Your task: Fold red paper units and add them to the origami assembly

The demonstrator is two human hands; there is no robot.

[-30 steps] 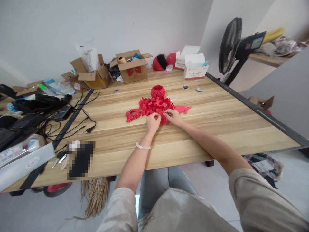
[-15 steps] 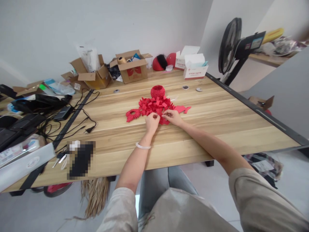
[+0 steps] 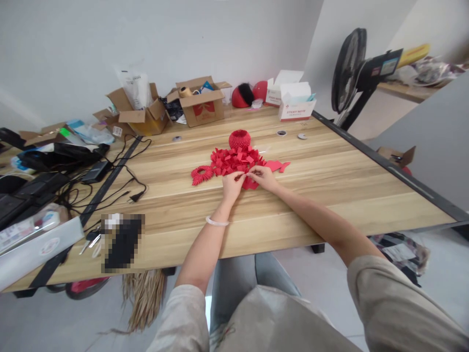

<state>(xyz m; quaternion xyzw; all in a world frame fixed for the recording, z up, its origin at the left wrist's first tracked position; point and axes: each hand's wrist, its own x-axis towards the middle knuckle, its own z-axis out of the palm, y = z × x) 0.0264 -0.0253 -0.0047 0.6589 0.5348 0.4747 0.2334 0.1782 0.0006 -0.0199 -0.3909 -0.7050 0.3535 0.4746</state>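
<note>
My left hand (image 3: 232, 186) is closed in a pinch at the near edge of a pile of folded red paper pieces (image 3: 236, 159). Opposite it, my right hand (image 3: 264, 178) pinches too, its fingertips meeting the left ones. A small red paper piece seems to be between them, mostly hidden by the fingers. Behind the pile stands a round red bowl shape of interlocked folded paper (image 3: 239, 139). To its left lies a red folded-paper ring (image 3: 202, 175). Flat red paper scraps (image 3: 277, 165) rest beside my right hand.
Open cardboard boxes (image 3: 203, 108) and white sticky-note boxes (image 3: 296, 108) line the table's back. Black cables with a plug (image 3: 136, 196), a long white box (image 3: 46, 249) and a blurred-out dark item (image 3: 122, 243) occupy the left. A black fan (image 3: 350, 73) stands beyond the right edge.
Both hands have shifted slightly, and their fingertips have closed together where a small gap was before. The paper pile and shapes have stayed put.
</note>
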